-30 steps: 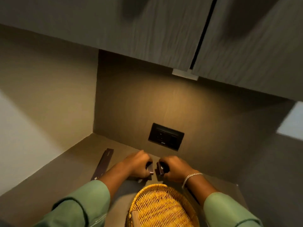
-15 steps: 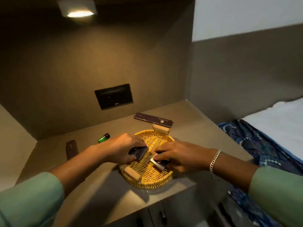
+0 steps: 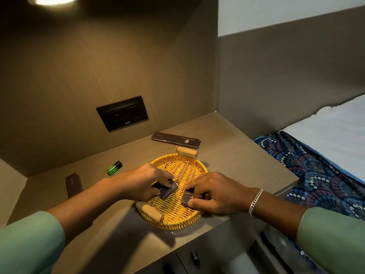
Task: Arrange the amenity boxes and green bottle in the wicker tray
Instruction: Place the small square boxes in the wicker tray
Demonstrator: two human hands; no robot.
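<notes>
An oval wicker tray [image 3: 183, 167] with two wooden handles sits near the counter's front edge. My left hand [image 3: 146, 180] grips a small dark amenity box [image 3: 167, 190] resting on the tray's left side. My right hand [image 3: 215, 192] grips a second small dark box [image 3: 189, 198] on the tray's right side. A long dark box [image 3: 175, 140] lies on the counter just behind the tray. A green bottle [image 3: 114, 168] lies on its side to the tray's left. Another dark box [image 3: 73, 183] lies further left, partly in shadow.
The brown counter [image 3: 237, 155] sits in a wall niche with a black socket panel [image 3: 122, 113] on the back wall and a lamp [image 3: 53, 0] above. A bed with white sheet and patterned blue cover [image 3: 316, 171] stands to the right. Cabinet doors lie below the counter edge.
A second ago both hands held the small boxes behind the tray near the wall. They have since brought the boxes down onto the tray, and my view has swung right and down.
</notes>
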